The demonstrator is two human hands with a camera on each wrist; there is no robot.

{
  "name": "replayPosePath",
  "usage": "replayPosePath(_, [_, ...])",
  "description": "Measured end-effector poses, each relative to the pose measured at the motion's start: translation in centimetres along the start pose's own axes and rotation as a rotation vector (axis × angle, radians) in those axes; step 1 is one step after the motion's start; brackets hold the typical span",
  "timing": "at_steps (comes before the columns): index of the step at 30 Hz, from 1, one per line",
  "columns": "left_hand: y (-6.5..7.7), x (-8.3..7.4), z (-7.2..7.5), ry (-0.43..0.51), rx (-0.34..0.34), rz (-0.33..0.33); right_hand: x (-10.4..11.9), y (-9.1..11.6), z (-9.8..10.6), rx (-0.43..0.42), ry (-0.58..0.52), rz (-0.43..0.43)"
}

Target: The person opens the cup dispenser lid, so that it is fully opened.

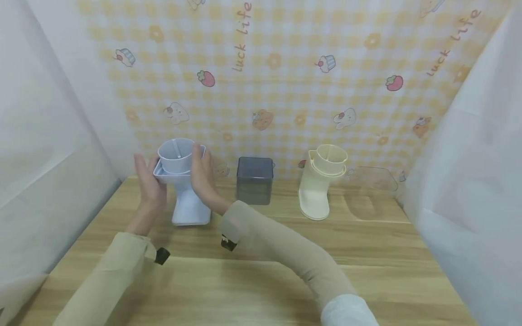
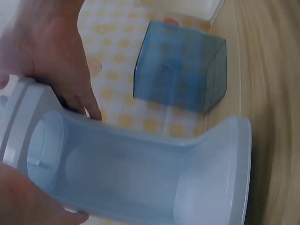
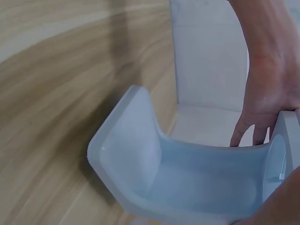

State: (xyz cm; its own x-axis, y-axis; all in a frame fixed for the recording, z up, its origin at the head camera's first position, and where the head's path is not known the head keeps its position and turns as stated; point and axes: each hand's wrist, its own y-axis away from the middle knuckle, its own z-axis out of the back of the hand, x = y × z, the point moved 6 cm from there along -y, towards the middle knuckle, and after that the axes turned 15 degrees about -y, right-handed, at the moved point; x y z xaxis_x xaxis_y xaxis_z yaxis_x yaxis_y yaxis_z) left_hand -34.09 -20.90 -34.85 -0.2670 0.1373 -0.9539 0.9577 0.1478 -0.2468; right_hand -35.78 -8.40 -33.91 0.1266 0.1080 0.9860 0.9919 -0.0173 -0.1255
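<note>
A light blue plastic stand [image 1: 191, 208], with a round divided cup [image 1: 176, 156] on top and a flat foot, is at the left of the table. My left hand [image 1: 152, 185] grips its upper part from the left. On the other side my right hand [image 1: 204, 179] holds it too, fingers around the back of the neck. The left wrist view shows the stand's hollow curved front [image 2: 126, 164] between both hands. Seen from the right wrist, the foot [image 3: 124, 145] is close to the tabletop.
Right of the stand, a translucent dark grey box [image 1: 254, 181] stands by the patterned backdrop. Farther right are a cream stand [image 1: 316, 192] of similar shape and a clear plastic container [image 1: 373, 179]. White sheets [image 1: 461, 136] border both sides of the wooden table [image 1: 265, 285].
</note>
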Motion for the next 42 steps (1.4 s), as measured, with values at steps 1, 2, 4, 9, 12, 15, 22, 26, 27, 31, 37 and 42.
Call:
replayPosePath(1, [-0.4,0.1,0.1,-0.002,0.009,-0.002,0.0,-0.3,-0.1,-0.009,-0.001,0.008])
replayPosePath(2, [-0.8,0.2,0.1,-0.012,0.016,-0.004,-0.1,-0.6,-0.1,-0.02,0.002,0.012])
replayPosePath(4, [-1.7,0.5,0.2,-0.043,0.034,0.004,-0.2,-1.3,-0.1,-0.043,0.004,0.013])
replayPosePath(9, [-3.9,1.8,0.0,-0.042,0.08,0.016,-1.0,-3.0,0.0,-0.092,0.043,-0.008])
replayPosePath(12, [-4.8,2.5,0.5,-0.023,0.076,0.018,-1.7,-3.7,-0.5,-0.104,0.073,-0.032])
replayPosePath(15, [-5.4,3.1,1.2,-0.002,0.07,0.022,-2.3,-4.2,-1.2,-0.108,0.082,-0.062])
replayPosePath(22, [-5.9,3.7,2.9,0.024,0.055,0.002,-3.3,-4.8,-3.0,-0.086,0.093,-0.087])
replayPosePath(26, [-5.8,3.9,3.5,0.023,0.083,0.0,-3.7,-4.8,-3.4,-0.092,0.103,-0.089])
replayPosePath(27, [-5.8,4.0,3.5,0.01,0.085,-0.005,-3.7,-4.8,-3.4,-0.091,0.107,-0.091])
replayPosePath(31, [-6.0,4.0,3.5,-0.037,0.093,-0.031,-4.0,-5.1,-3.3,-0.09,0.108,-0.094])
replayPosePath(37, [-5.8,4.4,4.2,-0.209,0.031,0.036,-3.5,-4.9,-1.9,-0.044,0.105,0.01])
replayPosePath(42, [-2.9,4.8,6.9,-0.554,-0.076,-0.018,-2.3,-2.5,0.5,0.093,0.101,0.133])
